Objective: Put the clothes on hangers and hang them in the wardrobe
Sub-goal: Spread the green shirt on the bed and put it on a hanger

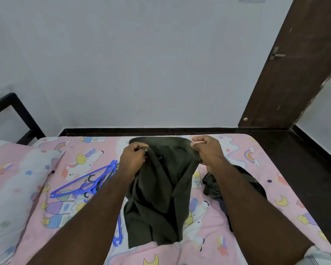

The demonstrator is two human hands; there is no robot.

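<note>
Apparently trousers (pixel 157 197) between gripping hands.

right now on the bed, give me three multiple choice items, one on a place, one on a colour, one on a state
1. Where do the loose hangers lie?
A. left of the green garment
B. on the pillow
C. by the door

2. What colour are they?
A. white
B. blue
C. red

3. How is the green garment held?
A. by neither hand
B. by one hand
C. by both hands

Key: 1 A, they rest on the bed sheet left of it; 2 B, plainly blue; 3 C, left hand and right hand each grip its top edge.
</note>
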